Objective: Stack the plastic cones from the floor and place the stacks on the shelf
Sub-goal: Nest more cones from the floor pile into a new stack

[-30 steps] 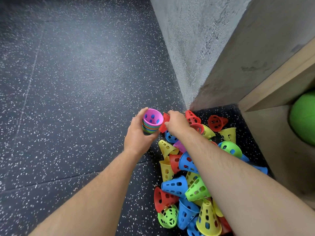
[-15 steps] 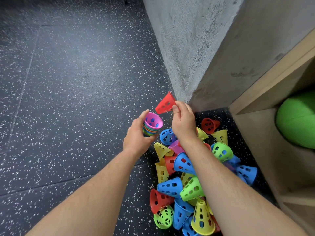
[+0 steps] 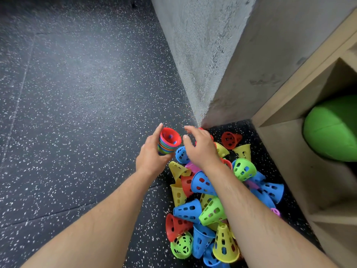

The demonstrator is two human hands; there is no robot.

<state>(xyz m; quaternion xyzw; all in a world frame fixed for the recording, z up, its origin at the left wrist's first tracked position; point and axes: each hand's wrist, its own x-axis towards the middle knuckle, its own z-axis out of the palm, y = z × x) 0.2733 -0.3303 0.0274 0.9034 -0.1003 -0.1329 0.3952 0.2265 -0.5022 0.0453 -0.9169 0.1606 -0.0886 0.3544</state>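
Left hand (image 3: 152,158) grips stack (image 3: 168,141), mouth up, frame centre. Right hand (image 3: 201,148) empty, fingers (image 3: 191,130) spread, just right of stack. Blue cone (image 3: 181,155) directly beneath.

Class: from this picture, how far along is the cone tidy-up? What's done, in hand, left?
Done: several cones nest in one stack, red cone topmost. In hand: the left hand grips that stack; the right hand hovers open beside it. Left: a pile of loose cones on the floor, and no stack shows on the shelf.
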